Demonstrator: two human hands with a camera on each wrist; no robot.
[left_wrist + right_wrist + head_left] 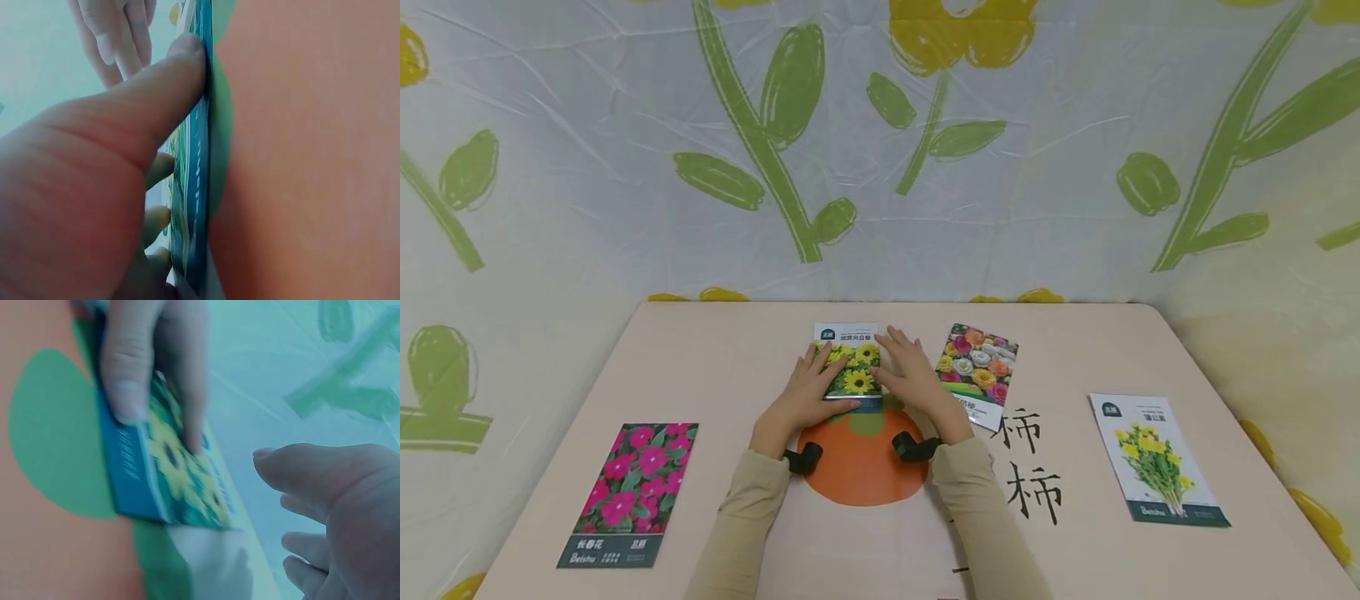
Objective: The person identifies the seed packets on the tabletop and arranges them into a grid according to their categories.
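A seed packet with yellow sunflowers (857,382) lies on the table's far middle, above the orange persimmon print. My left hand (803,393) rests on its left side, fingers spread over the picture. In the left wrist view, that thumb reaches along the dark lower band of the sunflower packet (198,162). My right hand (917,382) is at the packet's right edge with fingers extended. From the right wrist view, the right hand (356,500) appears apart from the packet (134,481), holding nothing, while the left fingers press on the packet's face.
A packet of mixed colourful flowers (977,358) lies tilted just right of my right hand. A pink-flower packet (632,483) lies at the left, and a white packet with yellow flowers (1157,458) at the right. A patterned cloth (1000,242) rises behind the table (737,333).
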